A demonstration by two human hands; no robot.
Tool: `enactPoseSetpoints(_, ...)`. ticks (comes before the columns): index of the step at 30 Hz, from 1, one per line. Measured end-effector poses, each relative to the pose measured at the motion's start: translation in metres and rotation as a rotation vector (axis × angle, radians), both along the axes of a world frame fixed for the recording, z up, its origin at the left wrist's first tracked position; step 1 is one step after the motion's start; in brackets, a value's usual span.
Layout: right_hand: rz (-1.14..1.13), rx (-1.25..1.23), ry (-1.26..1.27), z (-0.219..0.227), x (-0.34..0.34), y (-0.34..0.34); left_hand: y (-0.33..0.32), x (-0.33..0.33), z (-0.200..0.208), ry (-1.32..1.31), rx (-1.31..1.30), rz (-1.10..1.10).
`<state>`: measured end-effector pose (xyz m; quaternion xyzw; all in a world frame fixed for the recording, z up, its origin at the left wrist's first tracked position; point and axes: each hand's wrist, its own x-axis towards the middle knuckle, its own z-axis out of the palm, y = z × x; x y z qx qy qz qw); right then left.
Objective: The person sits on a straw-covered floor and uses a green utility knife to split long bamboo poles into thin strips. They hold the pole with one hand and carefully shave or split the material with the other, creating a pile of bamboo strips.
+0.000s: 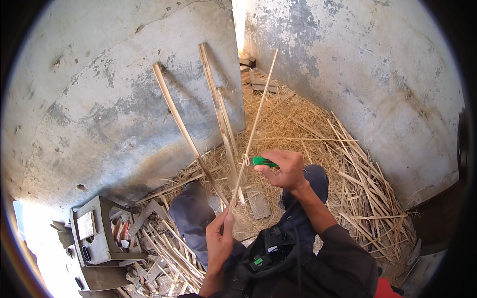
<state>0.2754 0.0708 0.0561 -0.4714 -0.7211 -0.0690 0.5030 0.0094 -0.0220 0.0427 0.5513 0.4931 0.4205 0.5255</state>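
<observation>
My left hand (219, 241) is closed around the lower end of a long, thin wooden stick (262, 107), which slants up and away to the right. In my right hand (287, 171) is a green-handled knife (262, 161), its tip end against the stick partway up. A pale curled shaving (246, 159) sits on the stick at that spot; the blade is too small to make out clearly. Just beyond my left hand, a thicker wooden strip (176, 114) leans on the wall, its lower end close to my fingers.
More wooden strips (214, 94) lean against the left wall (109, 99). Shavings (283, 119) cover the floor between the walls. Split sticks lie in a pile (372, 193) at right and another bundle (171, 253) at lower left. A battered box (94, 248) with odds and ends stands left.
</observation>
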Motion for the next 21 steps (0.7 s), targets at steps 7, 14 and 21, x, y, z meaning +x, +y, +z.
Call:
enactPoseSetpoints(7,-0.038,-0.040,0.040,0.004,0.010,0.006,-0.004,0.000,-0.009,0.044,0.088,-0.008)
enactPoseSetpoints(14,-0.084,-0.050,0.096,0.010,0.028,0.022,-0.012,-0.003,-0.017,0.022,0.067,-0.006)
enactPoseSetpoints(21,-0.205,-0.090,0.090,0.008,0.065,0.048,-0.019,-0.006,-0.011,0.067,-0.007,-0.037)
